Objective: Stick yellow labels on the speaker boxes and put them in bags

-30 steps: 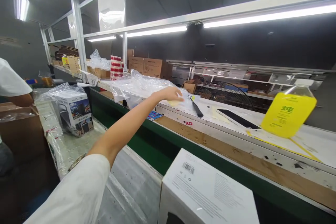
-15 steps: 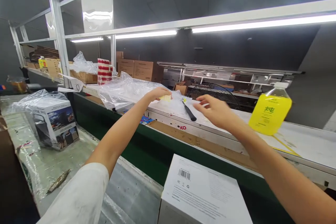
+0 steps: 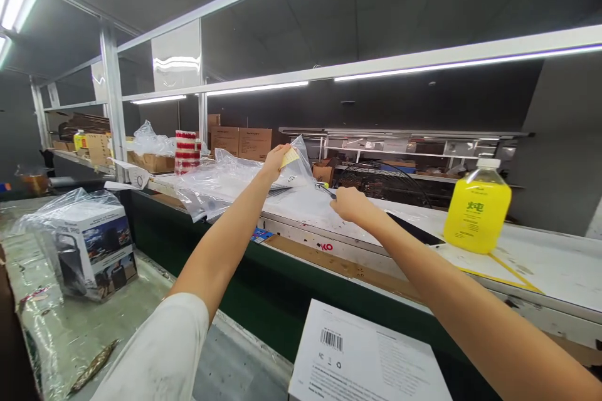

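My left hand (image 3: 276, 160) is closed on the raised corner of a clear plastic bag (image 3: 299, 169). A small pale yellow sheet (image 3: 289, 158) sits at its fingertips; whether it lies in or on the bag I cannot tell. To the right, my right hand (image 3: 350, 203) is wrapped around a black-handled tool (image 3: 328, 190), pointing left toward the bag. The fingers hide most of the handle, and the tip is too small to make out. Below both arms stands a white printed box (image 3: 371, 351) with a barcode.
A jug of yellow liquid (image 3: 477, 207) stands on the white shelf (image 3: 559, 263) at right. More clear plastic (image 3: 211, 178) and stacked red tape rolls (image 3: 187, 153) are at left. A picture-printed box (image 3: 101, 241) under plastic rests on the lower surface. A metal frame (image 3: 113, 88) rises behind.
My left hand has risen, lifting the bag corner and yellow sheet. My right hand has moved left and taken hold of the black-handled tool, which lay on the shelf. The view has tilted up.
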`<act>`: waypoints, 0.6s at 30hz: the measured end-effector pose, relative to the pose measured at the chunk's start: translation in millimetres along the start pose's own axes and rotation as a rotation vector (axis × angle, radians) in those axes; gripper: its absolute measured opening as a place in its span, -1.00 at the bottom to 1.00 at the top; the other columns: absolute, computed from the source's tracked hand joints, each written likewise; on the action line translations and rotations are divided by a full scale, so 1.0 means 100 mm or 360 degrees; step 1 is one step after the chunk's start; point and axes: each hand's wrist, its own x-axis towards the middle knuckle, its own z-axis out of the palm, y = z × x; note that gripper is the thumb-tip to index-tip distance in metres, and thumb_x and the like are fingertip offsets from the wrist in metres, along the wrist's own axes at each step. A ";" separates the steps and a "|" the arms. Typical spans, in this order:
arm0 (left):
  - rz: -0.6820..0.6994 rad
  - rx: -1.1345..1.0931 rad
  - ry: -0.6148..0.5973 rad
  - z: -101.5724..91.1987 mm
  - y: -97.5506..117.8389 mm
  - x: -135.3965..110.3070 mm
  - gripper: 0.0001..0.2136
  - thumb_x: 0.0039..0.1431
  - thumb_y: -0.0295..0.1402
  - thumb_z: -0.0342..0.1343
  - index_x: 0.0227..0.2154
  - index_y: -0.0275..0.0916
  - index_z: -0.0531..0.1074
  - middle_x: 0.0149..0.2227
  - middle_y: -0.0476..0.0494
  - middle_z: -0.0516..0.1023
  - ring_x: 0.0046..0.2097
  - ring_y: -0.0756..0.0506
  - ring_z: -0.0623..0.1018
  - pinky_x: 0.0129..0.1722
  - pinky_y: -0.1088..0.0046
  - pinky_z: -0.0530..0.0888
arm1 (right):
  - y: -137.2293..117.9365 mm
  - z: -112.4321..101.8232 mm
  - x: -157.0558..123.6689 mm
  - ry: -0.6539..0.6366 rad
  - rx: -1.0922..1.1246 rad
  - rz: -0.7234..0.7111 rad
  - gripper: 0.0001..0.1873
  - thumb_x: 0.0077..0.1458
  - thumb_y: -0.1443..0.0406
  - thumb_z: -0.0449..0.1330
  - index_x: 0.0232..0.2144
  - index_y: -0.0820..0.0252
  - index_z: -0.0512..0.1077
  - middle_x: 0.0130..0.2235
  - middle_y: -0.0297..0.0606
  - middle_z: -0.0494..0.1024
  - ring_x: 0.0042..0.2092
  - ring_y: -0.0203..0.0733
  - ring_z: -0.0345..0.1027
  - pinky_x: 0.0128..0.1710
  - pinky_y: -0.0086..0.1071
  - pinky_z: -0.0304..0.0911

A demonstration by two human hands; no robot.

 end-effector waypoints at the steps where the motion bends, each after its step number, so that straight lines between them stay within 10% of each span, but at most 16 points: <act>1: 0.0011 0.0050 -0.0067 0.02 0.02 -0.02 -0.68 0.19 0.00 0.20 -0.30 -0.19 0.52 -0.16 -0.16 0.69 -0.26 -0.07 0.57 -0.48 0.53 0.34 | -0.01 0.00 -0.01 0.0005 0.0004 -0.0014 -0.62 0.35 0.14 0.24 0.08 0.25 0.46 0.09 -0.08 0.52 0.04 -0.06 0.48 0.06 -0.07 0.46; 10: 0.0188 0.0801 -0.0679 0.01 0.26 -0.29 -0.72 0.03 -0.10 0.36 -0.49 -0.24 0.63 -0.51 -0.06 0.54 -0.49 -0.01 0.39 -0.50 0.43 0.22 | -0.21 0.07 0.16 0.0193 0.0100 -0.0104 -0.45 0.29 0.04 0.27 0.17 0.25 0.40 0.15 0.05 0.50 0.15 0.13 0.44 0.13 0.05 0.37; 13: 0.0226 0.1024 -0.0708 -0.13 0.34 -0.35 -0.63 0.14 0.02 0.23 -0.38 -0.22 0.67 -0.45 -0.09 0.60 -0.44 -0.05 0.45 -0.46 0.42 0.29 | -0.25 -0.03 0.40 0.0298 0.0178 -0.0184 -0.18 0.18 0.02 0.38 0.32 0.26 0.24 0.19 0.13 0.47 0.21 0.26 0.39 0.17 0.13 0.33; 18: 0.0156 0.1431 -0.0627 -0.67 0.26 -0.49 -0.33 -0.01 0.26 0.23 0.04 -0.09 0.62 0.10 -0.20 0.65 0.11 -0.33 0.56 0.07 0.27 0.43 | -0.38 -0.08 0.85 0.0199 0.0377 -0.0390 -0.63 0.36 0.14 0.24 0.09 0.22 0.45 0.07 -0.13 0.54 0.00 -0.09 0.50 0.01 -0.10 0.49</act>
